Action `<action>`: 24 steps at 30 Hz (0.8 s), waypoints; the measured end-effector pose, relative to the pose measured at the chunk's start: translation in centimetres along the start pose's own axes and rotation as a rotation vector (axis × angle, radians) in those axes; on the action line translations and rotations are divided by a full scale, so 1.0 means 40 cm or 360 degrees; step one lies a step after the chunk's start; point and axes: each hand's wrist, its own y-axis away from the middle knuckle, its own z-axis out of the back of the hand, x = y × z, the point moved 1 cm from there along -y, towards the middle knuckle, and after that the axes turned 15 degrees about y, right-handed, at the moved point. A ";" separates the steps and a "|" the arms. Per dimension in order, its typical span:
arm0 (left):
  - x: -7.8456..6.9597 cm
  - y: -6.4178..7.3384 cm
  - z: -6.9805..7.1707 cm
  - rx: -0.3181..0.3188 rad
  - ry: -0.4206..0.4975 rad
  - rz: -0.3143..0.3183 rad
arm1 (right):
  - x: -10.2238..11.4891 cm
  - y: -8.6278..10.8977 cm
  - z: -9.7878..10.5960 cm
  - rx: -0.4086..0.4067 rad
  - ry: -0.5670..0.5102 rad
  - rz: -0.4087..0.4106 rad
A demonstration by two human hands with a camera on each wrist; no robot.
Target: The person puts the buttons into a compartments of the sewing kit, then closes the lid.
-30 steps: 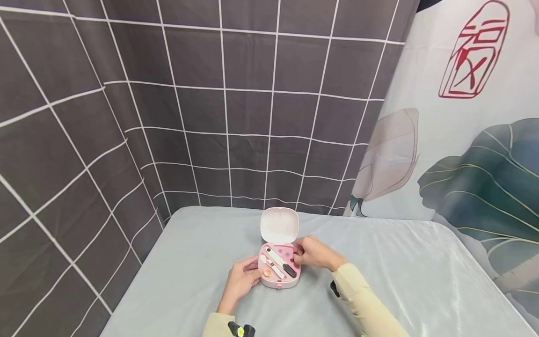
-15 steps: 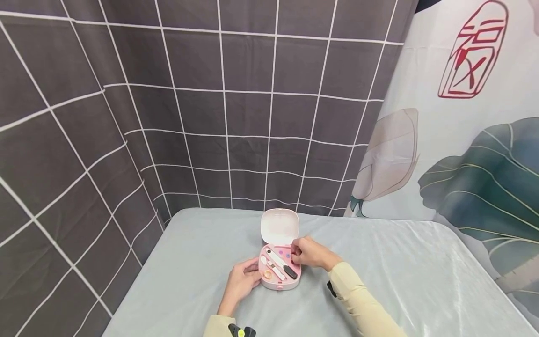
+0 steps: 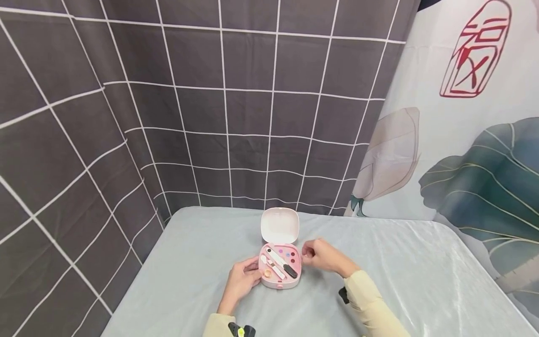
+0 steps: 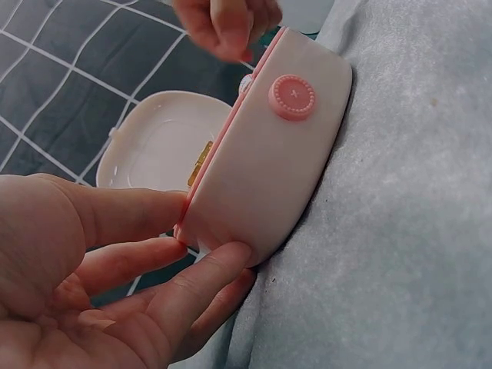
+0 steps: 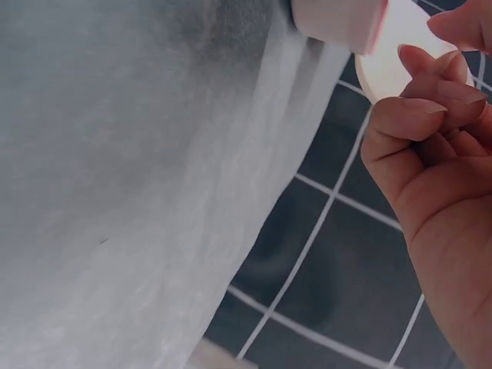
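Note:
A small pink-and-white hinged box [image 3: 272,283] stands on the cloth, its white lid [image 3: 280,225] raised behind it. Inside lie a long white tool with a black end [image 3: 281,262], a shorter white-and-pink stick [image 3: 275,270], a gold ring-like piece [image 3: 267,273] and several small round pieces, among them a dark red one [image 3: 292,260]. My left hand [image 3: 242,281] grips the box's left side; the left wrist view shows thumb and fingers on its wall. Beside the right wall, my right hand [image 3: 326,257] has loosely curled fingers. The right wrist view shows nothing between thumb and fingers.
A pale grey-blue cloth [image 3: 202,243] covers the table. Behind it hangs a dark curtain with white grid lines [image 3: 248,112]; a white curtain with leaf prints [image 3: 425,117] hangs at right. The box's pink round clasp [image 4: 293,98] faces the front.
My right hand has drawn back to the right from above the box's interior, uncovering the dark red round pieces. My left hand keeps its grip on the box's left side.

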 end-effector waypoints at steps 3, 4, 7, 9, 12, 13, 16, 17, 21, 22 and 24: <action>0.002 0.002 -0.002 0.0010 0.0001 0.0018 | -0.006 0.047 0.007 -0.0043 -0.0010 -0.0021; 0.002 0.003 -0.002 0.0012 0.0007 0.0020 | -0.008 0.062 0.008 -0.0060 -0.0019 -0.0031; 0.004 0.001 -0.001 0.0012 0.0010 0.0011 | -0.014 0.103 0.015 -0.0109 -0.0040 -0.0078; 0.005 -0.001 0.000 0.0008 0.0019 0.0002 | -0.018 0.128 0.020 -0.0128 -0.0047 -0.0109; 0.010 -0.003 0.002 0.0008 0.0014 -0.0002 | -0.024 0.170 0.022 -0.0135 -0.0048 -0.0145; 0.011 -0.003 0.001 0.0011 0.0012 0.0001 | -0.026 0.185 0.023 -0.0128 -0.0057 -0.0152; 0.014 -0.004 0.000 0.0015 0.0008 0.0015 | -0.032 0.228 0.024 -0.0095 -0.0082 -0.0171; 0.014 -0.003 -0.001 0.0011 0.0005 0.0020 | -0.034 0.242 0.025 -0.0078 -0.0099 -0.0185; 0.008 -0.003 -0.002 0.0001 0.0010 0.0001 | -0.041 0.287 0.030 -0.0035 -0.0117 -0.0218; 0.005 -0.003 -0.002 0.0000 0.0011 -0.0005 | -0.043 0.298 0.030 -0.0030 -0.0119 -0.0223; 0.002 -0.002 -0.001 0.0004 0.0017 -0.0014 | -0.045 0.320 0.030 -0.0033 -0.0113 -0.0215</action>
